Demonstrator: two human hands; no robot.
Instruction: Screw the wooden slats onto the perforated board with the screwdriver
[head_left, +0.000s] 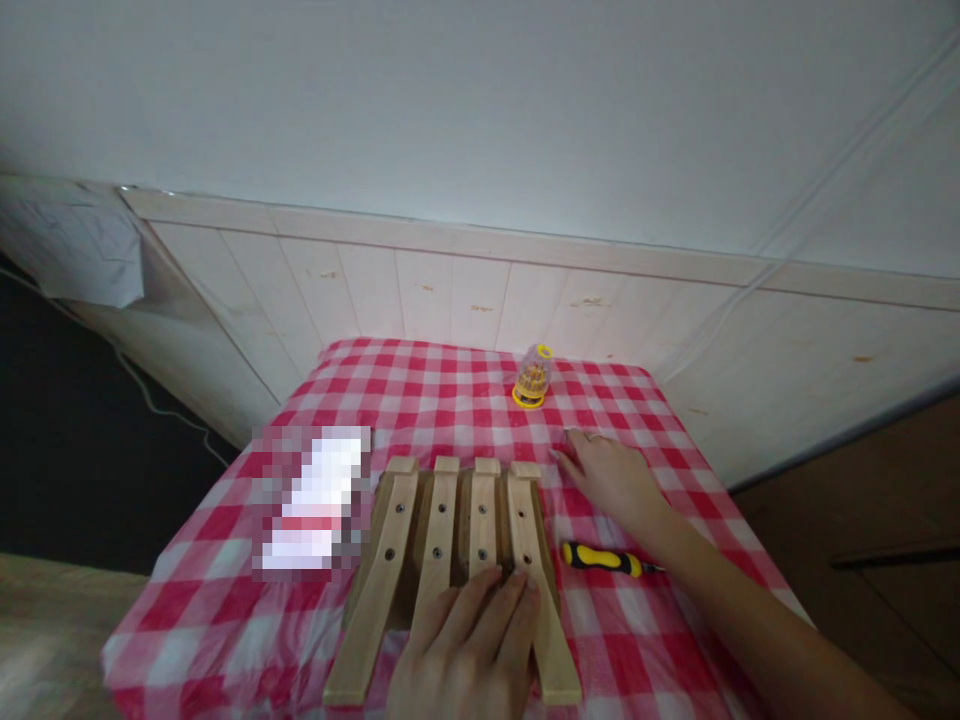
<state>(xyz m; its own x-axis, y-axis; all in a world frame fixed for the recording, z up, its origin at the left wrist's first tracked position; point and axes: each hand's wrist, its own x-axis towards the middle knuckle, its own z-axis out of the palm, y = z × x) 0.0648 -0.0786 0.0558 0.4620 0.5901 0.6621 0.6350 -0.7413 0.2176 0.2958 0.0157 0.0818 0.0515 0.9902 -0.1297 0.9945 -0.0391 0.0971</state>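
Note:
An upturned wooden piece, perhaps a small stool, lies on the table with a round brown board (457, 590) under several pale wooden legs (400, 530). Metal screw heads show in the left legs, while the rightmost leg (523, 530) has two dark holes. My left hand (469, 645) lies over the near part of these legs, its fingers stretched forward and their tips by the rightmost leg. Beyond the right corner, my right hand (611, 470) reaches to the cloth with thumb and fingertips slightly apart. A yellow-and-black screwdriver (602, 559) lies below my right wrist.
Toward the wall stands a clear, yellow-based case of screwdriver bits (533, 378). A blurred-out bright object (319, 500) lies at the left. A red-and-white checked cloth (442, 390) covers the table, which meets a white panelled wall (450, 290).

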